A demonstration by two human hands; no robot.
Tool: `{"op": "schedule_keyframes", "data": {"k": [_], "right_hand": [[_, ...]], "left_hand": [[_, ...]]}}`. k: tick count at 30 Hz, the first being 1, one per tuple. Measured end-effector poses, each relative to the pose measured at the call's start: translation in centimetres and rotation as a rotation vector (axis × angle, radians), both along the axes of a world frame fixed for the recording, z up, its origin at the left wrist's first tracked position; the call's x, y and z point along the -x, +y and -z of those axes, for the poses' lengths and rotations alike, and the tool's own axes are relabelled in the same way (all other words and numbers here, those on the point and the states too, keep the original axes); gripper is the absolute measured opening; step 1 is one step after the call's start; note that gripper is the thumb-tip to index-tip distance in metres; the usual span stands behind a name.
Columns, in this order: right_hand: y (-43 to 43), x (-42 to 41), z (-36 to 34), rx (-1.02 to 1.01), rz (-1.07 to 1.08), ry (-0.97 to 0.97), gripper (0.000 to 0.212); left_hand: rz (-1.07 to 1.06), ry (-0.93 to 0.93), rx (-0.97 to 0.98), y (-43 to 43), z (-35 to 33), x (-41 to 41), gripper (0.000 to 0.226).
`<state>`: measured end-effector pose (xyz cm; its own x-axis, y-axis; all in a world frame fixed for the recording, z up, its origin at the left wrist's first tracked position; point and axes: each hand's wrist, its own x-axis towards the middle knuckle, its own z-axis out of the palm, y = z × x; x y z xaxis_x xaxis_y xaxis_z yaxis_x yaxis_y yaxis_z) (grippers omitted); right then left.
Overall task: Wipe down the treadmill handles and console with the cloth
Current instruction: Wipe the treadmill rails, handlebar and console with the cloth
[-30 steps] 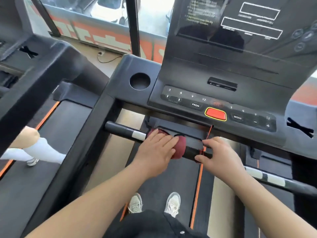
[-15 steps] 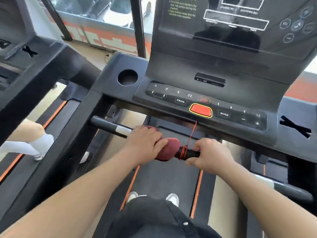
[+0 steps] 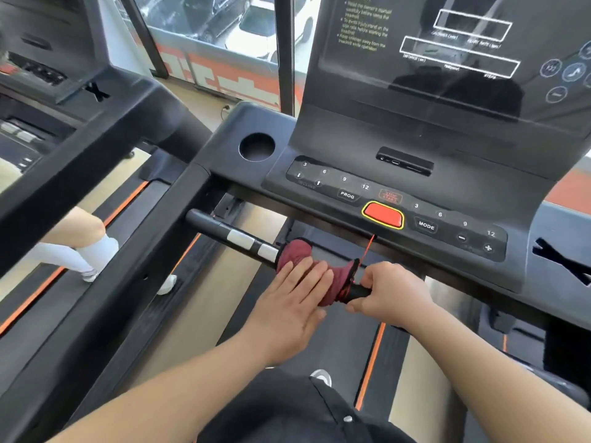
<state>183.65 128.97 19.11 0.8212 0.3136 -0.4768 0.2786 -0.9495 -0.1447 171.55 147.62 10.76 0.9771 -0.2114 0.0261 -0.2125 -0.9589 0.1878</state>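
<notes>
Two hands are seen on one black handle bar, which runs just below the console. One dark red cloth is wrapped round the bar near its middle. The left hand is laid flat on the cloth, with its fingers straight and close together. The right hand is curled round the bar, right next to the cloth's right end. Two silver pads are set on the bar, left of the cloth. One red button is seen on the console, and one thin red cord hangs from under it down to the cloth. One round hole is found at the console's left. One leg in a white sock is seen on the next treadmill.
</notes>
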Motion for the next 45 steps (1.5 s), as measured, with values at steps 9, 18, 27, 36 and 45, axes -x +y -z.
{"op": "schedule_keyframes", "data": {"k": [9, 18, 27, 36, 45], "right_hand": [[-0.1, 0.0, 0.5, -0.023, -0.009, -0.01, 0.045], [-0.4, 0.3, 0.6, -0.063, 0.002, -0.015, 0.043], [-0.3, 0.0, 0.7, -0.044, -0.009, -0.003, 0.047], [-0.7, -0.1, 1.2, -0.099, 0.026, 0.011, 0.042], [-0.7, 0.7, 0.7, -0.093, 0.035, -0.02, 0.039]], "left_hand": [[-0.202, 0.335, -0.196, -2.0, -4.5, -9.6, 0.058], [-0.133, -0.095, 0.035, -2.2, -0.3, -1.6, 0.042], [-0.267, 0.584, -0.15, -3.3, -6.0, -12.0, 0.057], [-0.145, -0.039, 0.101, -2.2, -0.7, -2.2, 0.045], [-0.141, 0.304, -0.172, -3.8, -4.0, -9.8, 0.063]]}}
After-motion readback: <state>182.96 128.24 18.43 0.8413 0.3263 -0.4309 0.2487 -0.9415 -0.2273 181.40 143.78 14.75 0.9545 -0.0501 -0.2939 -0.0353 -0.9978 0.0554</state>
